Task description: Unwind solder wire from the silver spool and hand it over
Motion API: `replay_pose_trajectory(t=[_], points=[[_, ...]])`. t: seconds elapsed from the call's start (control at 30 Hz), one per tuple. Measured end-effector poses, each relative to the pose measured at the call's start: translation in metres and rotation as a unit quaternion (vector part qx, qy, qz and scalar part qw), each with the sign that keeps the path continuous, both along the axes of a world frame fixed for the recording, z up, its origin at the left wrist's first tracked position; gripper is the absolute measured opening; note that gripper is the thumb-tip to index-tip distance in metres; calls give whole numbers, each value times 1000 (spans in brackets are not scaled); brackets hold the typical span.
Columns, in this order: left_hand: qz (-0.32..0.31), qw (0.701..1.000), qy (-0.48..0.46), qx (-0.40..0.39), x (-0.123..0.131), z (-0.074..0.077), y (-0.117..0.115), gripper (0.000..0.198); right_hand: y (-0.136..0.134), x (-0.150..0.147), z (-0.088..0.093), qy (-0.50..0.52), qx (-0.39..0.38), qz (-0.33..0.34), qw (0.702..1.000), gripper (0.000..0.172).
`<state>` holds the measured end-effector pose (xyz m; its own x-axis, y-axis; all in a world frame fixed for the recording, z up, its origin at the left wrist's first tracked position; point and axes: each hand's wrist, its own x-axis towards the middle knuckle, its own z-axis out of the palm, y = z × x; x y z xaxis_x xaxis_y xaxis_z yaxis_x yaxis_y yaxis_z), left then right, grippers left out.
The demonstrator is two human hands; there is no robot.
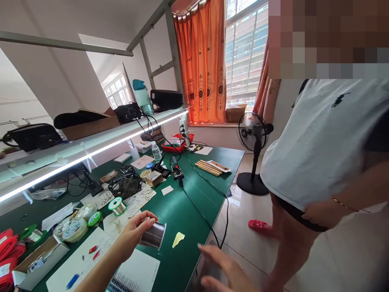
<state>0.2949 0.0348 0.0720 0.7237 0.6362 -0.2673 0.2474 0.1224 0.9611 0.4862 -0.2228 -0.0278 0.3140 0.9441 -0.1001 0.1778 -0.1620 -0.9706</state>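
Note:
My left hand (133, 231) is closed around a spool of grey solder wire (153, 235), held on its side a little above the green workbench (182, 202). My right hand (226, 269) hovers open at the bench's near right edge with fingers spread, holding nothing. A yellow scrap of paper (178, 238) lies on the bench just right of the spool. White sheets (138, 269) lie under my left forearm.
Another person in a white shirt (322, 138) stands close on the right, a hand at the hip. More spools (117, 205), a small black fan (126, 185), a water bottle (156, 152), cables and a cardboard box (39, 261) crowd the bench. A pedestal fan (253, 134) stands on the floor.

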Motion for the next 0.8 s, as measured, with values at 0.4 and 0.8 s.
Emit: replay_pose_trajectory(t=[0.4,0.8], points=[[10,988,-72,-133,62,-36,-34,32,96,10,45,70,124,7,990,48],[-10,941,-186,-282,109,-85,-99,32,86,36,59,218,76,-129,964,45]])
